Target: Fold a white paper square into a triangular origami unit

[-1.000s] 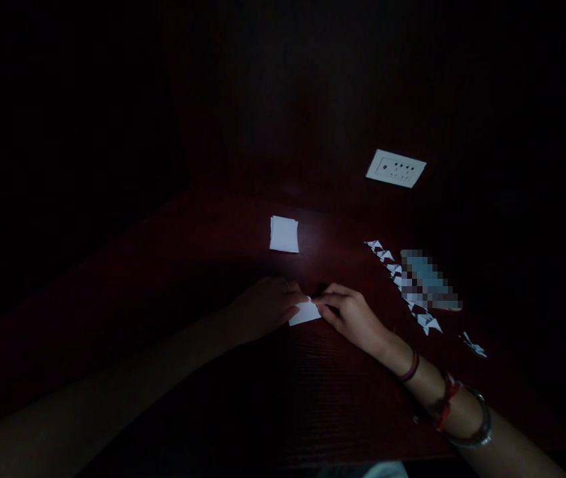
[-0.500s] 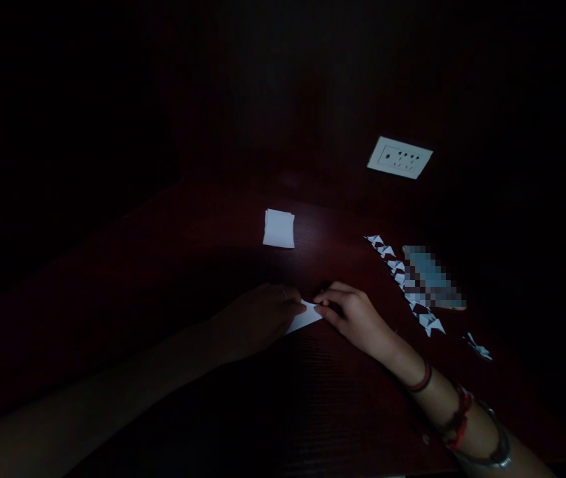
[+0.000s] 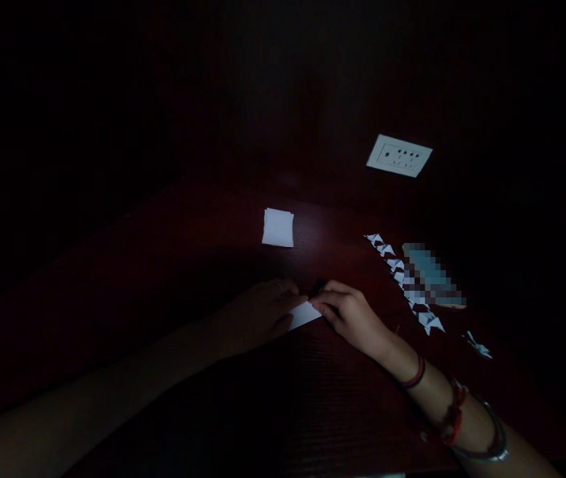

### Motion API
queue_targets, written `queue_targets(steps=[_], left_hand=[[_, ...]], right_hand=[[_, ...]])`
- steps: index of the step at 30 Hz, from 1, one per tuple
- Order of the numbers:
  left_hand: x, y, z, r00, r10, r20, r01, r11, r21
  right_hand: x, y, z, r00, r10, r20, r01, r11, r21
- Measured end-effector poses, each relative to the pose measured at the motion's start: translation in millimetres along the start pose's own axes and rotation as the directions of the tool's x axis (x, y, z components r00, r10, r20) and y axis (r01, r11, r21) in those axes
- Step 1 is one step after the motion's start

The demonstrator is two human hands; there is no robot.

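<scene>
A small white paper piece (image 3: 304, 314) lies on the dark red wooden table (image 3: 173, 265) between my hands. My left hand (image 3: 261, 313) presses down on its left side with fingers curled. My right hand (image 3: 350, 315) pinches its upper right edge with fingers together. Red bands and a metal bangle circle my right wrist. The scene is very dim, and most of the paper is hidden under my fingers.
A stack of white paper squares (image 3: 278, 228) sits farther back on the table. A diagonal row of several folded paper pieces (image 3: 402, 279) lies to the right beside a blurred flat object (image 3: 432, 275). One more folded piece (image 3: 478, 346) lies far right. A white wall socket (image 3: 399, 156) is behind.
Both hands have stayed on the paper piece, with small finger shifts along its edge. The view has drifted slightly.
</scene>
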State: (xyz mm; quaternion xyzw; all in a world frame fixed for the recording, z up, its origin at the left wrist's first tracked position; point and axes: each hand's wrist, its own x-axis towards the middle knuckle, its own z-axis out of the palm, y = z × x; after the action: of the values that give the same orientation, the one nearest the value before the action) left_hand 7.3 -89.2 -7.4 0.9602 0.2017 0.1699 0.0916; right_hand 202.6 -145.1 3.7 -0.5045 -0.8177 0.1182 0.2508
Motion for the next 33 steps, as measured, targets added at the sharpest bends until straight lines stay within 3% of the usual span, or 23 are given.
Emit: queue_targets(steps=[8, 17, 22, 33], left_hand=[[0.1, -1.0, 0.0, 0.999, 0.041, 0.028, -0.042, 0.999, 0.035], [1.0, -1.5, -0.7, 0.999, 0.026, 0.030, -0.027, 0.999, 0.036], [1.5, -2.3, 3.1, 0.999, 0.049, -0.006, -0.049, 0.997, 0.056], [-1.0, -2.1, 14.0, 0.999, -0.021, -0.036, 0.022, 1.000, 0.020]], right_hand=[[-2.6, -0.9, -2.5, 0.997, -0.049, 0.059, 0.059, 0.983, -0.175], [1.3, 2.4, -8.2, 0.983, -0.090, 0.160, 0.119, 0.976, -0.182], [3.4, 4.5, -10.7, 0.976, -0.125, 0.178, 0.157, 0.972, -0.177], [3.5, 5.9, -12.6, 0.974, -0.127, 0.186, 0.170, 0.957, -0.236]])
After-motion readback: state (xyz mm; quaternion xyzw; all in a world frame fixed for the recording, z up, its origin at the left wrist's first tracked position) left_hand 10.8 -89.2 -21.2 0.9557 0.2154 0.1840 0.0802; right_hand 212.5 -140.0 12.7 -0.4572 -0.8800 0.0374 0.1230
